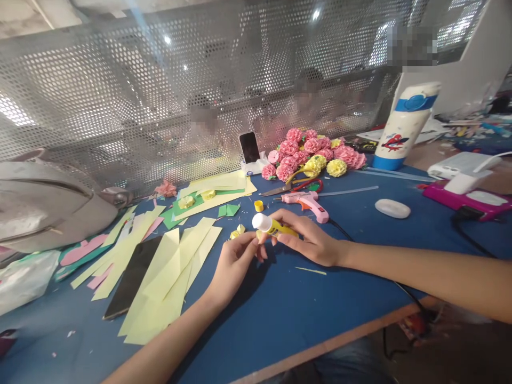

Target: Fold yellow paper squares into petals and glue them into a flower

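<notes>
My right hand (310,239) is wrapped round a yellow glue stick (273,226), its white end tilted up to the left. My left hand (239,257) pinches a small pale-yellow paper piece (259,234) just below the glue stick, partly hidden by the fingers. Beside my left fingertips lies a folded yellow paper shape (237,232). A yellow cap (259,205) stands on the blue table just beyond the glue stick. Long pale-yellow paper strips (172,282) are spread to the left of my left hand, overlapping a dark phone (134,274).
Behind my right hand lie a pink glue gun (310,205), scissors (280,189) and pink and yellow paper flowers (308,152). A bottle (406,128), a white oval case (392,208) and a magenta power strip (460,202) stand right. A bag (52,197) sits left; a perforated screen (160,96) stands behind.
</notes>
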Motion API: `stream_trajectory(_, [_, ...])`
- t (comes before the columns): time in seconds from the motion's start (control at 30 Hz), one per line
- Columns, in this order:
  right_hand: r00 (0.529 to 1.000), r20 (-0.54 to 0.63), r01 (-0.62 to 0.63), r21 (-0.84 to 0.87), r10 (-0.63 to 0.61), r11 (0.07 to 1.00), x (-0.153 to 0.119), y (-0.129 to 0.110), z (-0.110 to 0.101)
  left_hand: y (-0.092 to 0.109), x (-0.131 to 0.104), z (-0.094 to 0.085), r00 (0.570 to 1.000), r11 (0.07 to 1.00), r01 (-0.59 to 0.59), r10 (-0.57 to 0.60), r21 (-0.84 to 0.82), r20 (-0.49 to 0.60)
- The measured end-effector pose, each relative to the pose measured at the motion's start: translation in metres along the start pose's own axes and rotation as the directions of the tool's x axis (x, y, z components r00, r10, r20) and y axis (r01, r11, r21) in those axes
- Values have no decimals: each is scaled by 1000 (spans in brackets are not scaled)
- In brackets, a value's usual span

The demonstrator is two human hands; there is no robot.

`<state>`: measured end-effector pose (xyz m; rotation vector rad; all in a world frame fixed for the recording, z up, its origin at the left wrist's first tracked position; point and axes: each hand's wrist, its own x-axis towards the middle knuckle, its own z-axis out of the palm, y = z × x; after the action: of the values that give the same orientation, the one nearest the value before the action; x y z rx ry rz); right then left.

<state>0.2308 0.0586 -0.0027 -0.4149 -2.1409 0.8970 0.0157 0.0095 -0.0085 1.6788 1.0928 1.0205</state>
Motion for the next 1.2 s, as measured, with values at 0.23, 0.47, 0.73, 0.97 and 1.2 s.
stream_trajectory(0.23, [1000,-25,15,48,-14,999,3,0,0,0,1,2,999,1000,-6,7,-14,36])
stream_trajectory(0.47, [995,-103,6,8,-5,1000,5,-4,2,0,1,0,1000,1000,-6,7,-18,14])
stream_trajectory(0.73, [938,-340,38,-108,-73,993,4,-8,-1,0,-1,-1,1000,999,-14,14,-47,-2])
stream_trajectory(0.97, [946,-274,130,-172,-174,976,3,-9,-1,-1,0,-3,1000,1000,5,-5,-15,10])
stream_trajectory(1.2, [950,-227,170,-196,-214,966,5,-9,0,2,1,-1,998,1000,-6,8,-28,55])
